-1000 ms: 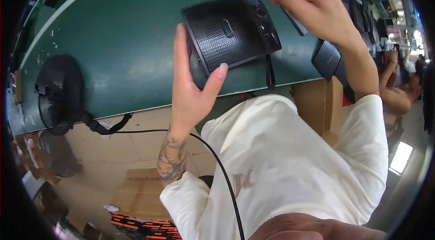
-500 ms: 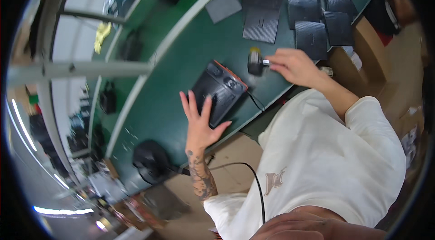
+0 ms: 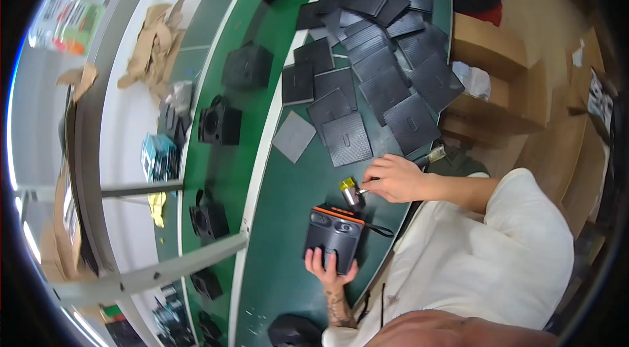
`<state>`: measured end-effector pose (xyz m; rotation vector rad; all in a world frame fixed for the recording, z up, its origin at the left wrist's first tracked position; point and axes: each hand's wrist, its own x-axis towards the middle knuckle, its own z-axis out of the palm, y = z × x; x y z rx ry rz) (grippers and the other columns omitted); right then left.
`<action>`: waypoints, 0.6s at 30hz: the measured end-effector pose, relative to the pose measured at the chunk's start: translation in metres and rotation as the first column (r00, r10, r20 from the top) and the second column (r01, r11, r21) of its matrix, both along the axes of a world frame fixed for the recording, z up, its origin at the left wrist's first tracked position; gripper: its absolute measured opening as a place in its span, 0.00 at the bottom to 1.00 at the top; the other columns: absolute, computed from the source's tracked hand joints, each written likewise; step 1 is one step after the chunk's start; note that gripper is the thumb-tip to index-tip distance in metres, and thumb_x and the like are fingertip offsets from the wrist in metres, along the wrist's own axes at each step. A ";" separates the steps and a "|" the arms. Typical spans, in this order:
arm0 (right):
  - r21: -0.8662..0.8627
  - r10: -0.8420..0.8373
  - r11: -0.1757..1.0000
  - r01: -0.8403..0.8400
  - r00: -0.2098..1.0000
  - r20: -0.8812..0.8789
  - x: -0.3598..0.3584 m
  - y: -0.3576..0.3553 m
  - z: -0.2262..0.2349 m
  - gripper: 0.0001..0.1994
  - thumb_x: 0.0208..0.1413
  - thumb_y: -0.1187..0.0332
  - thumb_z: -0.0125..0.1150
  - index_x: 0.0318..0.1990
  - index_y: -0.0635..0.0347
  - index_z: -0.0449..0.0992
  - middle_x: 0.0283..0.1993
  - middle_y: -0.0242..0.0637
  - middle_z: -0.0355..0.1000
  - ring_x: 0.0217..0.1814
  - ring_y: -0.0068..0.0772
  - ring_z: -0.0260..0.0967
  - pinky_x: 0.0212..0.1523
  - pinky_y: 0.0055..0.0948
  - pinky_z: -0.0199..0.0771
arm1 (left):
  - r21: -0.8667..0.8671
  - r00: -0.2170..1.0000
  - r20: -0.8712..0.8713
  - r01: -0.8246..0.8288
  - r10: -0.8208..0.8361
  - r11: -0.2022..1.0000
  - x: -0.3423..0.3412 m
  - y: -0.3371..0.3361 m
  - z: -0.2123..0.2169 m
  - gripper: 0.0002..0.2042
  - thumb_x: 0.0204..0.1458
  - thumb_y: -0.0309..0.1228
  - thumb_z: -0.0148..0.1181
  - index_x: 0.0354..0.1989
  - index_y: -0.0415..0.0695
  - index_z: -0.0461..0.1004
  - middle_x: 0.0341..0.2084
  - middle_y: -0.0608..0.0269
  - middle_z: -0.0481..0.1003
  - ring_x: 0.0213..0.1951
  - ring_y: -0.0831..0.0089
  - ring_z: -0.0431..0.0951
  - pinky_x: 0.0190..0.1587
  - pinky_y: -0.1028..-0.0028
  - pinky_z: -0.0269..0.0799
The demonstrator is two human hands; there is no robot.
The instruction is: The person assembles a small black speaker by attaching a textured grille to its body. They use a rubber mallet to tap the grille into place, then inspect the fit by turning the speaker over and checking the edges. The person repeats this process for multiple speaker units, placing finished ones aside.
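Observation:
My right hand point(image 3: 393, 178) is closed around a mallet whose head point(image 3: 352, 193) is metallic and dark with a yellow face. That head hangs by the orange-edged end of a black box-shaped speaker point(image 3: 333, 237), very close to it; I cannot tell whether they touch. Two round drivers show at this end of the speaker, and a black strap point(image 3: 380, 231) sticks out beside it. At the opposite end my left hand point(image 3: 329, 267) grips the speaker, fingers over its upper face and thumb along its side. The speaker rests on the green bench point(image 3: 275, 229).
Many black textured panels point(image 3: 383, 91) lie overlapping on the far bench, with a plain grey one point(image 3: 294, 136) beside them. Black speaker units point(image 3: 220, 123) line the green conveyor to the left, behind a metal post. Cardboard boxes point(image 3: 488, 52) stand right; a black object point(image 3: 295, 332) sits nearest me.
My view has swung, bringing more panels into sight. The mallet head has come closer to the speaker's orange end. My left hand has gone from spread fingers on the speaker to gripping its near end.

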<state>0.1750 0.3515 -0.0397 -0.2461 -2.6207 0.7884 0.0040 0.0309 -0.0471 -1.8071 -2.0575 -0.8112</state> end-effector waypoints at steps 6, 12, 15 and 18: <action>-0.094 0.005 0.995 -0.033 0.959 -0.283 -0.013 0.000 0.017 0.12 0.51 0.71 0.69 0.44 0.56 0.82 0.45 0.32 0.75 0.49 0.36 0.72 0.49 0.38 0.72 | 0.192 0.971 0.138 -0.221 0.197 0.956 -0.001 0.010 0.023 0.31 0.48 0.37 0.66 0.62 0.41 0.70 0.67 0.40 0.64 0.65 0.35 0.65 0.66 0.42 0.60; -0.440 0.196 0.787 -0.433 0.851 -0.487 0.012 -0.003 0.011 0.08 0.51 0.79 0.67 0.40 0.60 0.82 0.39 0.36 0.77 0.35 0.41 0.76 0.35 0.36 0.77 | 0.277 0.737 0.506 -0.631 0.448 0.725 -0.050 0.065 0.100 0.20 0.52 0.24 0.68 0.54 0.37 0.77 0.57 0.52 0.75 0.63 0.57 0.71 0.68 0.61 0.61; -0.405 0.430 0.740 -0.536 0.841 -0.326 0.011 -0.009 -0.007 0.06 0.56 0.75 0.65 0.41 0.60 0.82 0.39 0.36 0.77 0.35 0.42 0.77 0.35 0.37 0.78 | 0.225 0.759 0.348 -0.638 0.551 0.736 -0.094 0.108 0.131 0.17 0.51 0.28 0.72 0.49 0.41 0.79 0.51 0.57 0.78 0.56 0.58 0.74 0.64 0.63 0.65; -0.349 0.536 0.747 -0.565 0.824 -0.185 0.007 -0.008 -0.009 0.07 0.60 0.70 0.62 0.43 0.58 0.83 0.39 0.37 0.79 0.37 0.44 0.79 0.37 0.40 0.80 | 0.122 0.709 0.382 -0.674 0.593 0.728 -0.157 0.147 0.142 0.18 0.50 0.36 0.74 0.48 0.44 0.83 0.51 0.56 0.79 0.57 0.60 0.75 0.62 0.64 0.67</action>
